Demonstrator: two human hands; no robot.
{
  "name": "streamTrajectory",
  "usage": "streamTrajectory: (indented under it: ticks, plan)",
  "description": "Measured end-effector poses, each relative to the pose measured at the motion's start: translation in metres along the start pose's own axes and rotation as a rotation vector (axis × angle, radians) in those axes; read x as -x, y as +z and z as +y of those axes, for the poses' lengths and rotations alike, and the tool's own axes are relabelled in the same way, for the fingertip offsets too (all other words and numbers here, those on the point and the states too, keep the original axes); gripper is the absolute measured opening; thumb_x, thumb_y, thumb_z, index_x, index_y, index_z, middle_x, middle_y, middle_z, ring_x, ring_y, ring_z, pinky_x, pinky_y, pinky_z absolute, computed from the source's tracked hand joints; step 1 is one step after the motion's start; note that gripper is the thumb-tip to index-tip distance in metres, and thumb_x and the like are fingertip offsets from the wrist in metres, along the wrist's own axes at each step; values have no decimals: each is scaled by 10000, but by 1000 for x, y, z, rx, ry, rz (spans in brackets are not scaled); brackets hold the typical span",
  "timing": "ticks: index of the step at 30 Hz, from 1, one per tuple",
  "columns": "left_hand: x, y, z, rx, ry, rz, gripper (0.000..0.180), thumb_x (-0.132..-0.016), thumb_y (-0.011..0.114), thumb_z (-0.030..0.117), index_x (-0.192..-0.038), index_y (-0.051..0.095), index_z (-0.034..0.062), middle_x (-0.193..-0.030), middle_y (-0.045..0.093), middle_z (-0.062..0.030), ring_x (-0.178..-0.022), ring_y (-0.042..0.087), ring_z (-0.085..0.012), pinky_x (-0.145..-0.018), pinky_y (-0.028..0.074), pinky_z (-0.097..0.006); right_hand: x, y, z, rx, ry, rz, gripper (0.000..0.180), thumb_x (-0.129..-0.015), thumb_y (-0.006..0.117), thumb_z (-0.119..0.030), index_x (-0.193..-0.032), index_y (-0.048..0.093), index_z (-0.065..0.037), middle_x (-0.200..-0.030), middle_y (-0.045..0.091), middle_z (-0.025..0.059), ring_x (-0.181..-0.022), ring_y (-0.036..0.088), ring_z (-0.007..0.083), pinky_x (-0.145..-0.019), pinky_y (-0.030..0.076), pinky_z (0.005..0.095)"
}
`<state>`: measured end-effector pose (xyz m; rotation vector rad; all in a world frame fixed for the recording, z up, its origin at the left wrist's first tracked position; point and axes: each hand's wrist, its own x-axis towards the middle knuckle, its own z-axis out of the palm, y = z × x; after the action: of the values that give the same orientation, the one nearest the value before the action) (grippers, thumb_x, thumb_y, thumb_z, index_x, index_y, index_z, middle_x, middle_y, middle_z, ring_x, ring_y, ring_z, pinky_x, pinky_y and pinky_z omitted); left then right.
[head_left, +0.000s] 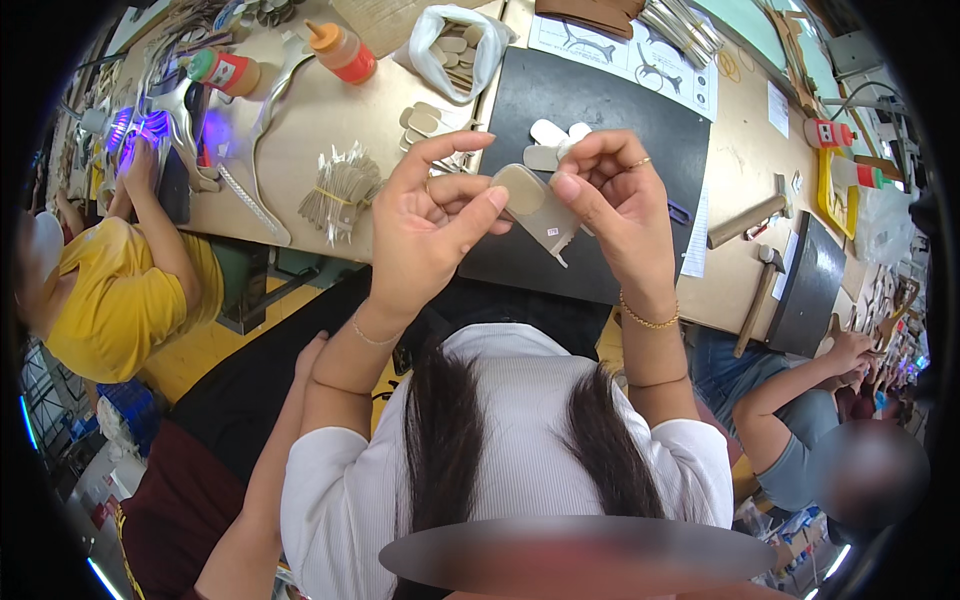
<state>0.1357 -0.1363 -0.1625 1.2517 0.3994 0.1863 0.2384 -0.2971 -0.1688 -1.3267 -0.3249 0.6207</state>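
Note:
My left hand point(435, 215) pinches a flat taupe shoe-upper-like piece point(550, 225) by its left edge between thumb and fingers, index finger raised. At the piece's top lies a rounded tan pad point(521, 188). My right hand point(622, 195) is closed in a pinch at the piece's upper right; a bit of white shows at its fingertips, and what it grips is mostly hidden. Just beyond the fingers, several pale oval pads point(546, 133) rest on a black mat point(620, 100). To their left sits a small pile of tan pads point(424, 121).
A banded bundle of taupe pieces point(340, 192) and a white bag point(486, 62) of pads lie left. Beyond stands an orange-capped bottle point(345, 55). Hammers point(748, 221) lie right of the mat, near a dark board point(806, 285). A person in yellow point(130, 300) works at left, another point(790, 420) at right.

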Motion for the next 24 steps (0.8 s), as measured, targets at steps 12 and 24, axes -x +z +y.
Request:
streamTrajectory:
  ticks: [12, 24]
  plan:
    - [-5, 0, -8, 67, -7, -12, 468, -882, 641, -30, -1309, 449, -13, -897, 702, -141, -777, 665, -104, -718, 565, -230, -11, -3, 17, 275, -127, -101, 159, -829, 749, -171, -897, 705, -34, -1047, 671, 58, -843, 581, 110, -758, 473, 253]
    - [-11, -2, -37, 61, 139, 85, 528, -869, 651, -46, -1283, 336, 44, -849, 682, -125, -681, 608, -76, -583, 470, -192, -19, 5, 29, 438, -156, -74, 145, -818, 745, -124, -884, 671, -17, -932, 651, 63, -849, 613, 155, -792, 478, 283]
